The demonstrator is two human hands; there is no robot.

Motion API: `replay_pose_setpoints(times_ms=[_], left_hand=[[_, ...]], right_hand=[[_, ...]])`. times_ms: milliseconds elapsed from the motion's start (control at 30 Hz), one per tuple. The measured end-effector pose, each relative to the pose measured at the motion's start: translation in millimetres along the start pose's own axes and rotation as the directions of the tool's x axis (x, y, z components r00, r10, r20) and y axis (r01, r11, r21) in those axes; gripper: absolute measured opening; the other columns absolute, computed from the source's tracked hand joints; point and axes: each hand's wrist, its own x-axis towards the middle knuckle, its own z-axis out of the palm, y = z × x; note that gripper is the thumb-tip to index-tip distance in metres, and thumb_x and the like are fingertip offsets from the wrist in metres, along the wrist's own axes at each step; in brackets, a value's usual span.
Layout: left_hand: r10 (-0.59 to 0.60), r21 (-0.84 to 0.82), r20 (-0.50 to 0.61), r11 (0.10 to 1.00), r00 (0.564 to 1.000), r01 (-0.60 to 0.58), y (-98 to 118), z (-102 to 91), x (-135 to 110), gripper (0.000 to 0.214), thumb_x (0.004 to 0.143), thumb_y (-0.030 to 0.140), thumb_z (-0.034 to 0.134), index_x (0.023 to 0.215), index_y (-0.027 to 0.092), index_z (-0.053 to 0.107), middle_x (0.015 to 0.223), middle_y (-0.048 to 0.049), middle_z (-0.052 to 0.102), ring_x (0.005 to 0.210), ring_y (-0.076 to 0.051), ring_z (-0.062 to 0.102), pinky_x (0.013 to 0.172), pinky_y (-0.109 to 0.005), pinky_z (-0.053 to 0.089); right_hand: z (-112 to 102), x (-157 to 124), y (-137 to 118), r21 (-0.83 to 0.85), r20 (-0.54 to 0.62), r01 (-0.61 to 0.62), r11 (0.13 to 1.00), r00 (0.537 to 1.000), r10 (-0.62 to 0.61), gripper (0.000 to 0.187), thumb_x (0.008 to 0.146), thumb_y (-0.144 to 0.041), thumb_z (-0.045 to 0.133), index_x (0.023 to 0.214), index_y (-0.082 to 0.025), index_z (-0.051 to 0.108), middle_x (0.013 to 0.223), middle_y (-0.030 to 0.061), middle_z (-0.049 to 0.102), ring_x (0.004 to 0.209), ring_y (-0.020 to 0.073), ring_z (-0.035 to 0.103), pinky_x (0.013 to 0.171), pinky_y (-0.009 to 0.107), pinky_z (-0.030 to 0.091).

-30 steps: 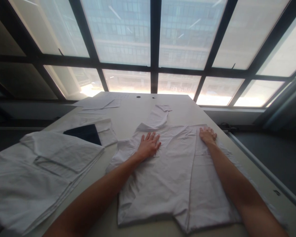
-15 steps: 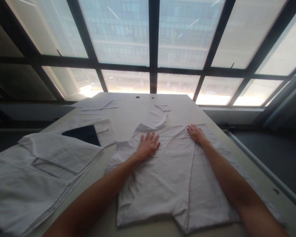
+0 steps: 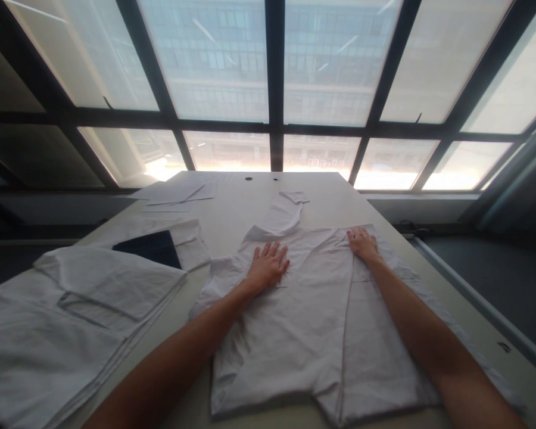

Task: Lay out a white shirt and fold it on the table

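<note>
A white garment with a short sleeve-like strip reaching away from me, perhaps a shirt or coat, lies spread on the table under both my hands. My left hand rests flat on its left part, fingers spread. Near the far right edge of the cloth, my right hand lies palm down with its fingers stretched forward over the fabric. Wrinkles run through the cloth beside both hands. A folded strip of the garment extends toward the far end of the table.
To the left, another white garment lies folded, with a dark blue flat piece on it. Sheets of paper sit at the far left of the white table. Large windows with dark frames stand behind.
My right hand has slid slightly to the right along the cloth. My left hand stays nearly in place. The view has shifted a little.
</note>
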Motion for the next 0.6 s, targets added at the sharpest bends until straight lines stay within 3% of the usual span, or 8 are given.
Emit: replay_pose_setpoints(times_ms=[433, 600], left_hand=[[0.011, 0.006, -0.008, 1.0, 1.0, -0.011, -1.9, 2.9, 0.7, 0.057, 0.105, 0.048, 0.03, 0.157, 0.027, 0.036, 0.166, -0.0081, 0.027, 0.152, -0.034, 0.022, 0.119, -0.062, 0.019], [0.008, 0.005, -0.011, 1.0, 1.0, -0.008, -1.8, 2.0, -0.1, 0.057, 0.104, 0.048, 0.03, 0.157, 0.027, 0.036, 0.166, -0.0073, 0.027, 0.152, -0.034, 0.022, 0.119, -0.062, 0.019]], right_hand=[[-1.5, -1.1, -0.9, 0.014, -0.021, 0.016, 1.0, 1.0, -0.016, 0.056, 0.104, -0.046, 0.023, 0.146, -0.021, 0.05, 0.16, 0.013, 0.039, 0.149, 0.0264, 0.03, 0.119, 0.053, 0.023], [1.3, -1.0, 2.8, 0.001, -0.071, -0.065, 0.998, 0.995, 0.065, 0.055, 0.103, -0.044, 0.025, 0.143, -0.019, 0.052, 0.156, 0.0153, 0.043, 0.146, 0.0286, 0.034, 0.117, 0.055, 0.024]])
